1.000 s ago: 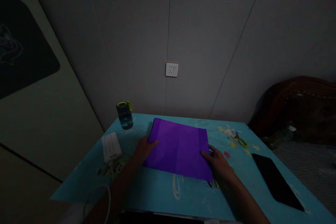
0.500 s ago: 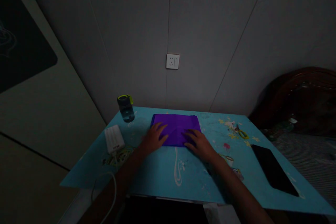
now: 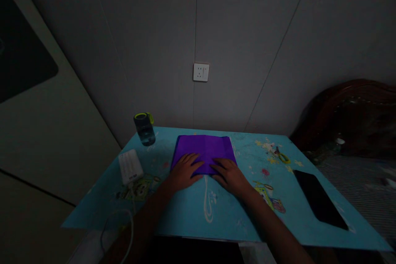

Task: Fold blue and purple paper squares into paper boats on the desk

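Observation:
A purple sheet of paper lies flat on the blue patterned table, with a darker blue edge showing at its left side. Across its near left corner rests my left hand, fingers stretched out. My right hand lies over the near right part, its fingers spread and touching the paper. Neither hand is gripping anything.
A water bottle stands at the back left, and a white power bank with a cable lies nearer. Green-handled scissors and a black tablet-like slab lie at the right. Behind is a wall with a socket.
Both hands have come nearer the paper's front edge and now lie flatter on it. The whole view has shifted slightly.

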A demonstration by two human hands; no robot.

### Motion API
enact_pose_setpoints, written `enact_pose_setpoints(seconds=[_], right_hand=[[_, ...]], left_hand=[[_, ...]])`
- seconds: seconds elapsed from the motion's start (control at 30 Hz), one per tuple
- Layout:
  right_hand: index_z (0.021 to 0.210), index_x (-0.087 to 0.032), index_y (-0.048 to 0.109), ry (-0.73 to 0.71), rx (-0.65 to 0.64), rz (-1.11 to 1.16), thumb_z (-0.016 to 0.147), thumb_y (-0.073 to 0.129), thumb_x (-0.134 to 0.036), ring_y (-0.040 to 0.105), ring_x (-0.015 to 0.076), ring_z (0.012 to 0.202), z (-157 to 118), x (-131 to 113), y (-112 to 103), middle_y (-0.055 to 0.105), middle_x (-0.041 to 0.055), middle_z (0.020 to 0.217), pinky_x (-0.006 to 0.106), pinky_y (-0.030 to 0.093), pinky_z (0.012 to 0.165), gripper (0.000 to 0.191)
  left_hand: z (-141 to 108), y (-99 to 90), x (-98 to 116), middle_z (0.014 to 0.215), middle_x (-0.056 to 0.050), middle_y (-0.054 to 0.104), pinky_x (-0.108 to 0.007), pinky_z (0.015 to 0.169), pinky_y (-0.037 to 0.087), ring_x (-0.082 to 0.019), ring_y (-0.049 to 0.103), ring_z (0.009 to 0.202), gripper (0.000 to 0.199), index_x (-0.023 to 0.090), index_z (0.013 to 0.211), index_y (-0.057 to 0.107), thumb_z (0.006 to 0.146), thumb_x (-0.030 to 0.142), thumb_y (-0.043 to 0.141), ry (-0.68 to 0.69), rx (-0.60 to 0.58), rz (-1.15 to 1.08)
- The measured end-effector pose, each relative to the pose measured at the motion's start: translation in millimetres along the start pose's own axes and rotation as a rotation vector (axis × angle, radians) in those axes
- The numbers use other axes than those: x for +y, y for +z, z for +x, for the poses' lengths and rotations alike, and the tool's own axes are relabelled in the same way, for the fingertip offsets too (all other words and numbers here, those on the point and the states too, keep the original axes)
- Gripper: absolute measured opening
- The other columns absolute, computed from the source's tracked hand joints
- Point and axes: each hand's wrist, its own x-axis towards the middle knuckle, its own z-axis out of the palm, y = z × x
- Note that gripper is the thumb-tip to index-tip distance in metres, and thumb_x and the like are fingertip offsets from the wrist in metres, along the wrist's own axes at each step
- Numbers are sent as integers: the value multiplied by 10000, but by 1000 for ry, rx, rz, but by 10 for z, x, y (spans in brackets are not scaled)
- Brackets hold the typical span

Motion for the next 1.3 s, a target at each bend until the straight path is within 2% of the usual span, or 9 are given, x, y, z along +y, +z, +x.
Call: enact_pose_setpoints(seconds=[0.07,0.17,0.23,0.33,0.47,0.7,0.97,1.1,1.3], right_hand=[[1357,-277,554,38,53,32,919,592,-411,517,283,1255,-85,56,-103,573,109,1369,496,409,1058,460],[1360,-300,548,111,73,51,877,621,-497,509,314,1263,-252,230,-151,539,104,1399,529,413,1047,527],[1346,-291,565,186,67,57,857,630,-531,506,332,1267,-345,358,-101,509,122,1418,538,421,1039,549],[1344,-276,567,275,50,87,883,595,-515,512,317,1268,-407,480,24,494,131,1422,512,426,1050,519],[1315,-248,594,288,40,95,916,555,-471,507,305,1276,-388,493,124,508,139,1408,491,413,1070,459],[1354,-256,560,303,60,176,873,616,-475,469,329,1319,-409,475,69,411,137,1495,516,412,1075,532],[1298,-216,612,332,62,202,896,588,-423,497,319,1297,-422,515,87,451,156,1456,504,412,1087,453],[1302,-211,613,321,50,205,880,612,-455,490,317,1306,-470,560,72,454,161,1456,494,400,1097,488],[1324,-247,594,340,39,242,856,641,-453,555,302,1234,-545,640,6,562,133,1369,501,425,1064,514]], left_hand=[[-57,-41,-70,1443,-126,479,-510,1124,324,-310,413,1346,505,237,1360,523,908,460,551,-85,123,33],[-150,-31,-220,1353,-173,526,-513,1072,389,-322,474,1275,442,175,1317,537,942,403,489,-301,309,103],[-199,26,-304,1304,-180,547,-508,1041,418,-319,507,1230,406,164,1299,532,962,374,447,-411,357,139],[-238,129,-357,1250,-161,574,-484,1011,441,-298,548,1160,382,185,1282,530,965,376,437,-462,302,153],[-247,193,-349,1224,-142,589,-463,991,455,-283,574,1103,348,191,1235,557,938,356,484,-463,242,143],[-248,195,-360,1255,-159,576,-464,1006,443,-303,554,1140,357,175,1244,554,913,292,487,-488,222,127],[-225,195,-354,1262,-166,579,-452,1018,435,-293,564,1148,371,165,1273,533,947,316,441,-495,197,116],[-271,156,-368,1366,-191,518,-497,1066,383,-331,494,1262,528,154,1358,467,920,445,509,-492,180,99],[-430,-2,-468,1516,-193,387,-615,1134,209,-374,355,1396,814,221,1469,357,787,526,679,-392,-47,-4]])
